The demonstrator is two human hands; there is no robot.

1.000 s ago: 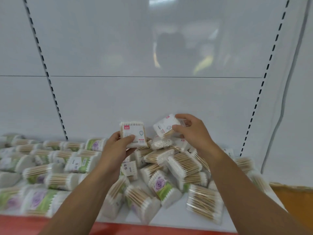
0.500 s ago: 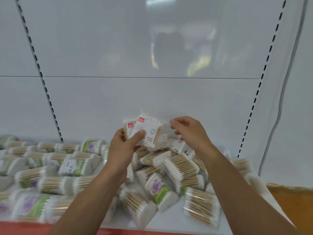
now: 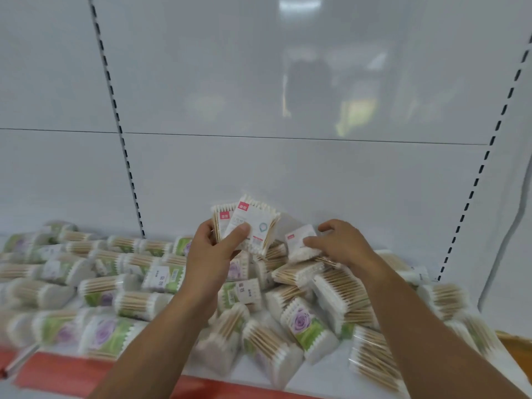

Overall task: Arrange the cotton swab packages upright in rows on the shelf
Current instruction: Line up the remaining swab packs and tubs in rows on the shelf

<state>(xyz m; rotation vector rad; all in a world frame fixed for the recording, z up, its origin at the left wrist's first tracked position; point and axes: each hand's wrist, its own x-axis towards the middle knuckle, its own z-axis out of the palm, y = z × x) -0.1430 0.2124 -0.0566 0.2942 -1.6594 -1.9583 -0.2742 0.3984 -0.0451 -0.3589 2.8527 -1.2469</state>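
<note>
Gathering red-labelled swab packs from the heap (image 3: 302, 326) before any row is stood up.
The left grip (image 3: 211, 254) pinches two packs (image 3: 253, 223) fanned above the heap, thumb across the front one; the right grip (image 3: 344, 246) holds a third pack (image 3: 300, 241) lying on the heap just beside them, thumb on its face, fingers curled over its far edge. Everything else lies jumbled on the shelf (image 3: 325, 380). Next, probably, that pack joins the left-hand stack, which calls for squaring the edges so all can stand together against the back panel (image 3: 288, 174).
</note>
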